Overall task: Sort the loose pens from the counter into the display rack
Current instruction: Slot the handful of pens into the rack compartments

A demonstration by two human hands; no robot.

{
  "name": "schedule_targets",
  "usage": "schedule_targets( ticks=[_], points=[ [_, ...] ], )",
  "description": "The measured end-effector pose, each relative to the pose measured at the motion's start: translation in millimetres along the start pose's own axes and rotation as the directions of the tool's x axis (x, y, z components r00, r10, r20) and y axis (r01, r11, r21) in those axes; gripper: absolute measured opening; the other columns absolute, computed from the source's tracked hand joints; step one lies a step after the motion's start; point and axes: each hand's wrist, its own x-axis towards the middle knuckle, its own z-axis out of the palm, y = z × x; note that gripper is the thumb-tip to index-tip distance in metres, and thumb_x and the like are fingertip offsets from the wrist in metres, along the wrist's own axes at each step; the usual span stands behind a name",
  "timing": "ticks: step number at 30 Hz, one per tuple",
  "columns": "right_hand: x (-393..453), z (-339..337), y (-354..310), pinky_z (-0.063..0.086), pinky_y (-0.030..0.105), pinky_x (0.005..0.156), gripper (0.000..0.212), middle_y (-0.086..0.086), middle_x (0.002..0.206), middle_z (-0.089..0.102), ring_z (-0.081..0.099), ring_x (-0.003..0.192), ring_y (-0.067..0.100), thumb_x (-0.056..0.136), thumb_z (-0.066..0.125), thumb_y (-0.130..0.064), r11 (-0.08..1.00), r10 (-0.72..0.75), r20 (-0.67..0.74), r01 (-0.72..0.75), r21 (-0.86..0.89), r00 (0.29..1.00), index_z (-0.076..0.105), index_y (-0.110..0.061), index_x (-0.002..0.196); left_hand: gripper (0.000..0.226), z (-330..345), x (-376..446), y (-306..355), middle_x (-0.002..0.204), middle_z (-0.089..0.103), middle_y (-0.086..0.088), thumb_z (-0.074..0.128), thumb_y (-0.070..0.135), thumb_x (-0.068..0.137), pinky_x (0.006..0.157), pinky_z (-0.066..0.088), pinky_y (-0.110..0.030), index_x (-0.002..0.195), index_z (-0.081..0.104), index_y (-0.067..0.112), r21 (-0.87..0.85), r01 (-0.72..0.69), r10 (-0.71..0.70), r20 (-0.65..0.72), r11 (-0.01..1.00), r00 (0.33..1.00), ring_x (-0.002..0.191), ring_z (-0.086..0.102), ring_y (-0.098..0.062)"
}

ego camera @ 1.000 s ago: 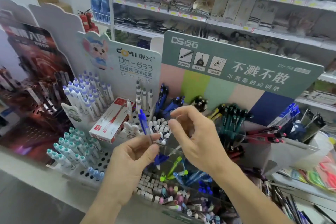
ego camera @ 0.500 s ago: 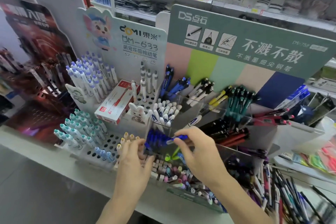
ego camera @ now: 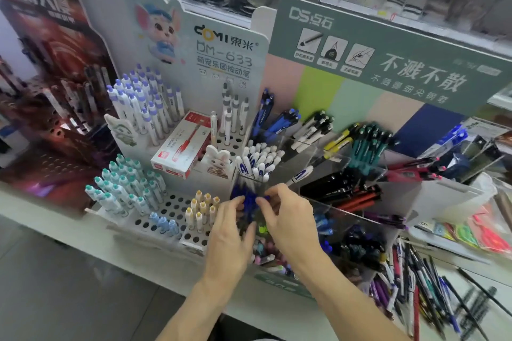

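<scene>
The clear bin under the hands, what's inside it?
Blue pens fill the clear bin; both hands' fingers touch them. The left hand and right hand cover the bin's lower part.
</scene>
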Motion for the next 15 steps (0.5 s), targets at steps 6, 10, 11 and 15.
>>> schedule_targets(
  ticks=[6, 10, 11, 15],
  points=[
    [-18, 24, 6, 0.056, 0.038, 0.066, 0.018, -0.001, 0.091, 0.069, 0.067, 0.077, 0.022, 0.098, 0.064, -0.031, 0.990, -0.022, -0.053, 0.015, -0.143, 0.998, 0.078, -0.019, 0.096, 0.049, -2, 4, -4, 0.123, 0.054, 0.001, 0.073, 0.012, 0.089, 0.092, 0.043, -0.019, 0.134, 0.054, 0.012, 0.040, -0.007, 0.007, 0.000, 0.999, 1.000, 0.106, 0.055, -0.011],
    [-7, 27, 0, 0.053, 0.032, 0.077, 0.010, -0.003, 0.091, 0.069, 0.064, 0.082, 0.015, 0.095, 0.069, -0.025, 0.995, 0.095, -0.056, -0.095, -0.003, 0.994, 0.072, -0.016, 0.098, 0.039, -6, 15, -8, 0.113, 0.058, 0.003, 0.074, 0.009, 0.088, 0.088, 0.054, -0.025, 0.125, 0.064, 0.012, -0.003, -0.057, 0.057, 0.012, 0.998, 0.998, 0.092, 0.063, -0.011],
    [-3, 27, -3, 0.053, 0.030, 0.077, 0.007, -0.004, 0.089, 0.070, 0.064, 0.081, 0.012, 0.094, 0.071, -0.023, 0.991, 0.121, -0.048, -0.119, 0.058, 0.991, 0.073, -0.016, 0.096, 0.037, -7, 18, -9, 0.112, 0.059, 0.003, 0.075, 0.009, 0.087, 0.086, 0.056, -0.027, 0.123, 0.065, 0.012, -0.025, -0.058, 0.058, 0.019, 0.998, 0.998, 0.087, 0.064, -0.010],
    [-11, 16, -12, 0.055, 0.021, 0.084, 0.015, -0.009, 0.097, 0.074, 0.068, 0.089, 0.002, 0.093, 0.071, -0.014, 0.965, 0.132, -0.046, -0.117, 0.236, 0.990, 0.077, -0.018, 0.106, 0.033, -14, 22, -10, 0.106, 0.061, 0.006, 0.078, 0.012, 0.085, 0.079, 0.056, -0.022, 0.116, 0.067, 0.015, -0.098, -0.068, 0.072, 0.038, 0.993, 0.997, 0.084, 0.065, -0.003]
  ],
)
